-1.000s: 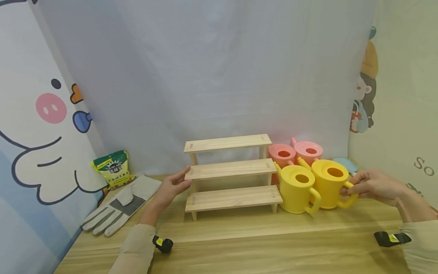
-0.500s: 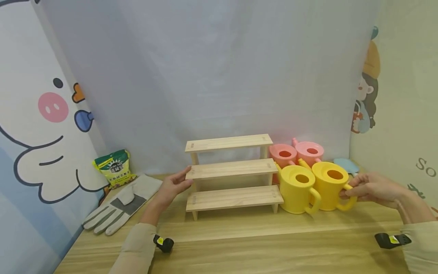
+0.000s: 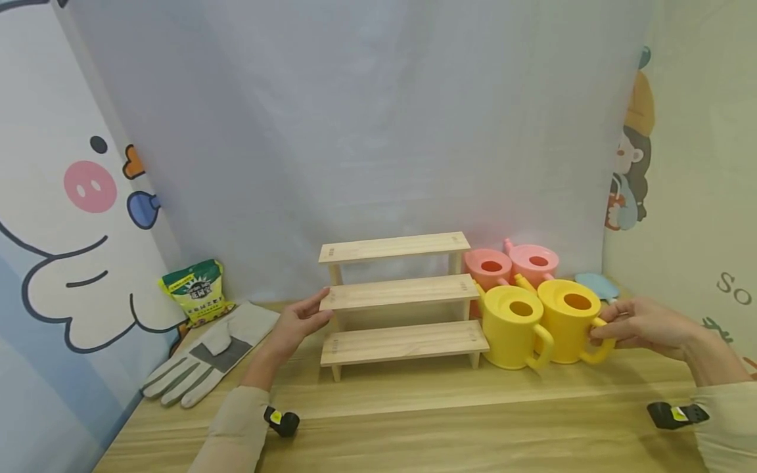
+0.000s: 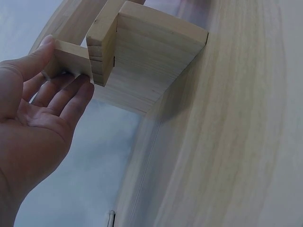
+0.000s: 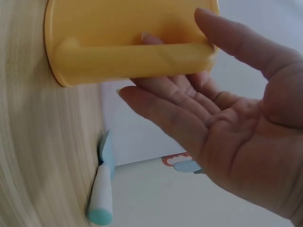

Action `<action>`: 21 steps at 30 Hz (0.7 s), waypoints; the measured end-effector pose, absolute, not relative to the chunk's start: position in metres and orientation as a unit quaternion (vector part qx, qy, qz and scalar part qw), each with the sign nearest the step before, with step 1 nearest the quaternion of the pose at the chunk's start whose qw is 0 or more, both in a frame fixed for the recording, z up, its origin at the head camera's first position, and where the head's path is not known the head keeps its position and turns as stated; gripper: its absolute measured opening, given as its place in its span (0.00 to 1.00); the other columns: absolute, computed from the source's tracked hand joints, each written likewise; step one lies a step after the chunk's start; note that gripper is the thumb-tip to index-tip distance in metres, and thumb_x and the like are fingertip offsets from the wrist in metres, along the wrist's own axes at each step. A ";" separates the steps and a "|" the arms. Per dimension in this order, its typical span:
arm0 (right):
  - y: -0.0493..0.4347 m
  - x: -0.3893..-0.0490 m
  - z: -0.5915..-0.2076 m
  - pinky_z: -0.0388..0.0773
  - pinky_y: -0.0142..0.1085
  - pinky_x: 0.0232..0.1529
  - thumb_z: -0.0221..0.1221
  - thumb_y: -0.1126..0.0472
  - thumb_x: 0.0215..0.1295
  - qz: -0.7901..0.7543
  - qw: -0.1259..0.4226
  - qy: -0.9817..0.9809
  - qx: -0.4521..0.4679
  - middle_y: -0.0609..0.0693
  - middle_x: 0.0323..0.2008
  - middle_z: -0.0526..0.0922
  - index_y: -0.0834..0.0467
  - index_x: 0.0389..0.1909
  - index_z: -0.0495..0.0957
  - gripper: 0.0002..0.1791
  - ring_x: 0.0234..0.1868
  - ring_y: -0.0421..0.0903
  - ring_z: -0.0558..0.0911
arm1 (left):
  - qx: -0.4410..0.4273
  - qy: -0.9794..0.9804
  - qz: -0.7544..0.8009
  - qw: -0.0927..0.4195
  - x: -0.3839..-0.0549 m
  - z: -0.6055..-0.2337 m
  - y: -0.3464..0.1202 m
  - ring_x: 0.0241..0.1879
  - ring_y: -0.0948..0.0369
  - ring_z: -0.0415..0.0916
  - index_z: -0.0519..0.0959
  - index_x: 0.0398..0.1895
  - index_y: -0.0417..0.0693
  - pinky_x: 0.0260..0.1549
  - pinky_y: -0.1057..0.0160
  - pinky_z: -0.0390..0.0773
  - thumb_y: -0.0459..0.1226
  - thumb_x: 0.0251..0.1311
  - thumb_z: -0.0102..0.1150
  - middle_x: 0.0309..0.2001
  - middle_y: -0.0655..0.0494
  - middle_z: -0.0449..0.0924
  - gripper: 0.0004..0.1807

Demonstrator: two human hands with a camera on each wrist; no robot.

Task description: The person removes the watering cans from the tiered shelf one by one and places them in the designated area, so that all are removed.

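A three-tier wooden stand (image 3: 403, 292) rests on the table. My left hand (image 3: 298, 323) holds the left end of its middle shelf, the thumb on the board and the fingers bent at its edge in the left wrist view. Right of the stand are two yellow watering cans, a nearer-left one (image 3: 503, 335) and a right one (image 3: 558, 335). At the right can's handle (image 5: 137, 60) is my right hand (image 3: 644, 328), fingers curled behind it and thumb by its upper end. Two pink watering cans (image 3: 487, 257) stand behind the yellow ones, partly hidden.
A grey-white work glove (image 3: 213, 355) lies on the left of the table (image 3: 414, 427), beside a green and yellow packet (image 3: 198, 292). A trowel (image 5: 102, 189) with a pale handle and blue blade lies behind the right hand. Fabric backdrops stand close behind.
The right yellow watering can has shifted very slightly toward me, with my right hand at its handle. My left hand stays on the stand.
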State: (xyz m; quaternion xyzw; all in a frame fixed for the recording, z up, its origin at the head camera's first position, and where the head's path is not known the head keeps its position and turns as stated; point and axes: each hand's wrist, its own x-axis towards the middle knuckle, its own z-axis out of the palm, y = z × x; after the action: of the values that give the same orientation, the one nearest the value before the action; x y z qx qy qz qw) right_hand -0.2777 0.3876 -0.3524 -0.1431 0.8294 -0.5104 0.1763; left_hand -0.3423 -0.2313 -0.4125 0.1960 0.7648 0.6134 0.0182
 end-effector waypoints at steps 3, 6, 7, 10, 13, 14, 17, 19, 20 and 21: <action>0.383 -0.277 -0.351 0.83 0.40 0.45 0.62 0.63 0.69 -0.491 0.167 0.846 -0.128 0.55 0.41 0.82 0.68 0.41 0.75 0.10 0.43 0.47 0.83 | 0.194 0.765 0.613 0.019 -0.342 -0.412 -0.231 0.73 0.51 0.57 0.57 0.79 0.47 0.67 0.48 0.63 0.40 0.71 0.60 0.76 0.47 0.54 0.37; 0.380 -0.275 -0.349 0.83 0.42 0.45 0.64 0.60 0.68 -0.455 0.144 0.872 -0.110 0.59 0.44 0.81 0.72 0.46 0.75 0.17 0.45 0.49 0.82 | 0.191 0.766 0.614 0.021 -0.341 -0.411 -0.232 0.73 0.51 0.57 0.57 0.79 0.47 0.67 0.47 0.62 0.40 0.71 0.60 0.77 0.47 0.53 0.37; 0.380 -0.274 -0.347 0.84 0.42 0.46 0.64 0.59 0.67 -0.442 0.133 0.881 -0.104 0.62 0.46 0.80 0.74 0.48 0.75 0.21 0.46 0.51 0.82 | 0.190 0.766 0.614 0.021 -0.341 -0.411 -0.232 0.73 0.52 0.57 0.57 0.79 0.48 0.67 0.48 0.62 0.41 0.71 0.60 0.76 0.48 0.54 0.37; 0.380 -0.270 -0.340 0.83 0.44 0.48 0.65 0.56 0.67 -0.405 0.106 0.905 -0.077 0.70 0.53 0.76 0.78 0.56 0.71 0.30 0.49 0.56 0.82 | 0.188 0.766 0.615 0.022 -0.340 -0.410 -0.232 0.73 0.53 0.57 0.58 0.79 0.50 0.67 0.49 0.63 0.41 0.70 0.61 0.77 0.49 0.54 0.37; 0.379 -0.266 -0.332 0.83 0.47 0.49 0.64 0.53 0.69 -0.389 0.095 0.914 -0.066 0.75 0.56 0.74 0.80 0.60 0.68 0.35 0.50 0.60 0.82 | 0.189 0.766 0.614 0.022 -0.340 -0.408 -0.233 0.73 0.53 0.57 0.58 0.78 0.51 0.67 0.51 0.64 0.42 0.70 0.61 0.77 0.49 0.54 0.37; 0.378 -0.266 -0.330 0.83 0.47 0.49 0.62 0.51 0.70 -0.385 0.093 0.916 -0.061 0.74 0.55 0.76 0.80 0.61 0.66 0.36 0.50 0.60 0.83 | 0.191 0.765 0.614 0.021 -0.340 -0.408 -0.233 0.74 0.53 0.56 0.58 0.78 0.50 0.67 0.51 0.63 0.41 0.70 0.61 0.77 0.49 0.54 0.37; 0.374 -0.264 -0.325 0.82 0.49 0.49 0.59 0.47 0.72 -0.379 0.063 0.922 -0.043 0.67 0.50 0.82 0.80 0.61 0.66 0.38 0.47 0.57 0.84 | 0.195 0.766 0.612 0.023 -0.339 -0.408 -0.234 0.74 0.52 0.56 0.58 0.78 0.49 0.67 0.52 0.64 0.41 0.71 0.60 0.77 0.50 0.53 0.36; 0.372 -0.262 -0.322 0.80 0.53 0.50 0.56 0.43 0.73 -0.380 0.028 0.924 -0.022 0.62 0.46 0.85 0.78 0.60 0.67 0.39 0.44 0.51 0.85 | 0.201 0.763 0.614 0.026 -0.339 -0.408 -0.234 0.73 0.51 0.56 0.58 0.78 0.48 0.65 0.54 0.67 0.39 0.72 0.58 0.78 0.49 0.51 0.35; 0.370 -0.262 -0.320 0.79 0.56 0.52 0.56 0.41 0.73 -0.386 0.009 0.922 -0.011 0.60 0.44 0.87 0.76 0.60 0.68 0.39 0.42 0.47 0.85 | 0.201 0.760 0.617 0.027 -0.339 -0.409 -0.234 0.73 0.51 0.58 0.59 0.78 0.49 0.64 0.56 0.68 0.39 0.72 0.58 0.77 0.49 0.52 0.34; 0.369 -0.262 -0.318 0.77 0.58 0.52 0.55 0.40 0.73 -0.389 -0.014 0.921 -0.004 0.58 0.43 0.87 0.75 0.60 0.69 0.39 0.40 0.42 0.85 | 0.203 0.760 0.617 0.027 -0.338 -0.408 -0.235 0.72 0.49 0.59 0.60 0.78 0.48 0.63 0.56 0.70 0.39 0.73 0.57 0.77 0.48 0.53 0.33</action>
State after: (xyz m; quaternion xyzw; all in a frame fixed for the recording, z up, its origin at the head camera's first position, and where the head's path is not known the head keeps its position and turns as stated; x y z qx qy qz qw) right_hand -0.2617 0.3685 -0.3185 -0.0040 0.9210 -0.3893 -0.0136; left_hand -0.3385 -0.2348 -0.4084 0.2030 0.7596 0.6173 0.0272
